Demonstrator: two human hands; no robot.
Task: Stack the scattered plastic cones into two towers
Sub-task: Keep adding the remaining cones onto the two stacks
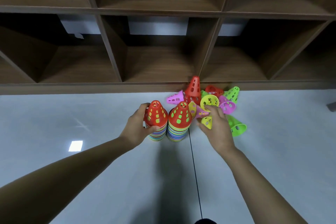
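A pale grey glossy floor [91,151] runs up to a brown wooden shelf [163,85] of open cubbies. Two towers of perforated plastic cones stand side by side, both red-topped over striped rims. The left hand [135,129] grips the left tower [157,132]; the right tower [179,129] stands free. The right hand [218,129] reaches into the loose cones [229,105], fingers touching a yellow cone [209,101]; I cannot tell whether it grips.

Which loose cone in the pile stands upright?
The red cone at the back of the pile, right against the shelf unit, stands tip up. Every other loose cone lies tipped over on its side.
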